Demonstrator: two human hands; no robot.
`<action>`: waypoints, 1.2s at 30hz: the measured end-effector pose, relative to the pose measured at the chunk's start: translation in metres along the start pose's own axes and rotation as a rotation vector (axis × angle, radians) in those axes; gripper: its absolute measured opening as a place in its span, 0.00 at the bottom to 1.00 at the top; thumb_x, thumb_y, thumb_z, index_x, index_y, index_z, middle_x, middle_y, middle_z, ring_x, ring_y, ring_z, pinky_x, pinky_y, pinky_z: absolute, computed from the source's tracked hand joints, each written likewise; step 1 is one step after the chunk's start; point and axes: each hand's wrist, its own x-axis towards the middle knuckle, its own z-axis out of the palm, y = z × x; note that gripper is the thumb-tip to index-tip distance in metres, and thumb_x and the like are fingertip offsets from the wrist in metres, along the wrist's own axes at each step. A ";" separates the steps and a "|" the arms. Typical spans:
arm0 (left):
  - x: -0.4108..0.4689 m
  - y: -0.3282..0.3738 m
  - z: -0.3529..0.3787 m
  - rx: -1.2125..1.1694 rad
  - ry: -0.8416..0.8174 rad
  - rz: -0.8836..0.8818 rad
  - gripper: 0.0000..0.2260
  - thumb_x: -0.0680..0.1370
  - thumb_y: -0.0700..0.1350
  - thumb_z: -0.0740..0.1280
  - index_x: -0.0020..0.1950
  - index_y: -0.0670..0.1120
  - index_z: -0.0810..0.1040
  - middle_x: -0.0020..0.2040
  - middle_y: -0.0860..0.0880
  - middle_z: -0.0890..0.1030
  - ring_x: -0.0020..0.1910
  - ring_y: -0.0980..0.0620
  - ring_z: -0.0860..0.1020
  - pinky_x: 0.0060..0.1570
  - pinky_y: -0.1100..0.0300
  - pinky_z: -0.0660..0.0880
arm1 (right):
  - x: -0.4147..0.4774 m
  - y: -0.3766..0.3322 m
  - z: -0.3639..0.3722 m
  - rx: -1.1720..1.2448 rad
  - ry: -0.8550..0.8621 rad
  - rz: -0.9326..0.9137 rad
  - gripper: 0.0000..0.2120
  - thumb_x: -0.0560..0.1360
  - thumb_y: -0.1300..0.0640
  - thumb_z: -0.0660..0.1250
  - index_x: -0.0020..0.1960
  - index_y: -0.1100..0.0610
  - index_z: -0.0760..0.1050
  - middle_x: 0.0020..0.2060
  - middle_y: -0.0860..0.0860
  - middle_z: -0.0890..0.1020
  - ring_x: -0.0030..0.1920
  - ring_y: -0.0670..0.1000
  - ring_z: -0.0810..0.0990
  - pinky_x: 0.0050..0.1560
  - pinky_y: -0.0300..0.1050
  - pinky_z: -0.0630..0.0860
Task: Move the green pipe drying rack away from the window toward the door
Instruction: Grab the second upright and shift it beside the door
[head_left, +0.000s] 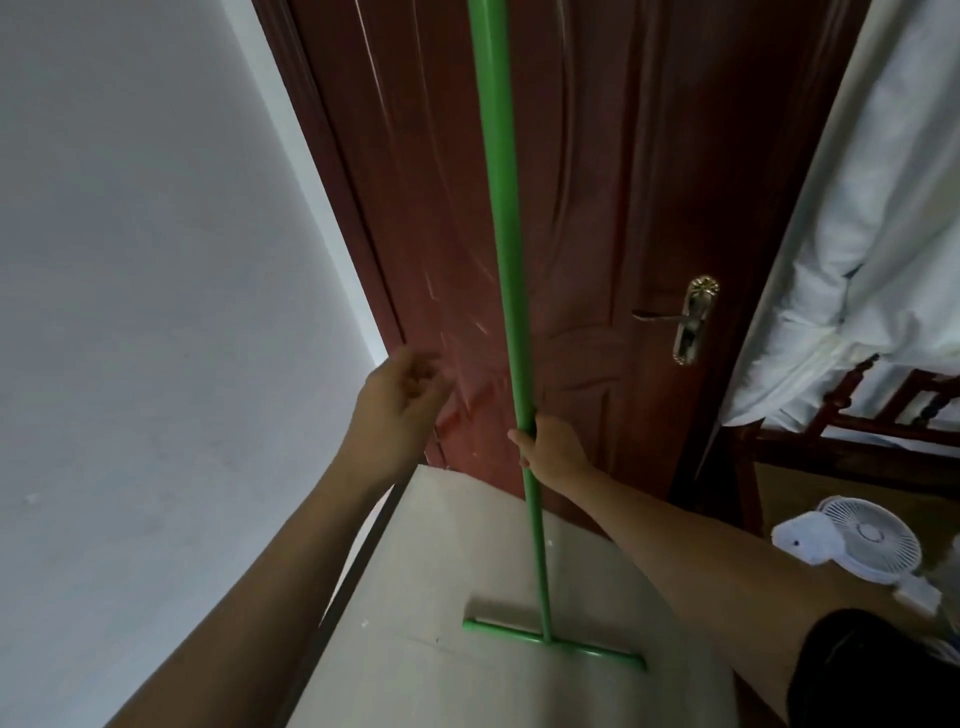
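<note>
The green pipe drying rack (506, 260) shows one upright post rising out of the top of the view, with a crossbar foot (550, 644) flat on the pale floor. It stands right in front of the dark red door (597, 208). My right hand (553, 447) is closed around the post at about waist height. My left hand (400, 395) is raised to the left of the post, apart from it, fingers loosely curled and holding nothing. The rest of the rack is out of view.
A white wall (156, 260) runs along the left. The door has a brass lever handle (685, 317). At right hang white bedding (883, 234) over a dark wooden bed frame (831, 447), and a small white fan (867, 540) sits on the floor.
</note>
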 end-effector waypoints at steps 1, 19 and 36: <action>0.020 0.002 0.001 -0.009 0.006 0.010 0.14 0.77 0.48 0.64 0.62 0.47 0.74 0.54 0.50 0.80 0.53 0.47 0.80 0.53 0.50 0.78 | 0.009 -0.007 0.007 0.020 -0.024 -0.011 0.11 0.78 0.54 0.65 0.51 0.63 0.75 0.35 0.56 0.81 0.31 0.52 0.80 0.36 0.45 0.79; 0.256 -0.074 -0.049 0.074 0.434 -0.070 0.09 0.76 0.50 0.64 0.50 0.45 0.71 0.44 0.44 0.80 0.45 0.44 0.82 0.48 0.43 0.80 | 0.221 -0.088 0.116 -0.269 -0.553 -0.512 0.08 0.78 0.54 0.61 0.53 0.57 0.65 0.39 0.59 0.80 0.40 0.63 0.80 0.42 0.58 0.79; 0.342 -0.144 -0.141 0.160 0.625 -0.215 0.15 0.76 0.48 0.64 0.51 0.36 0.71 0.41 0.43 0.80 0.43 0.42 0.82 0.47 0.43 0.79 | 0.315 -0.169 0.225 -0.493 -0.556 -0.716 0.18 0.80 0.48 0.59 0.65 0.57 0.63 0.47 0.56 0.83 0.46 0.62 0.82 0.40 0.48 0.68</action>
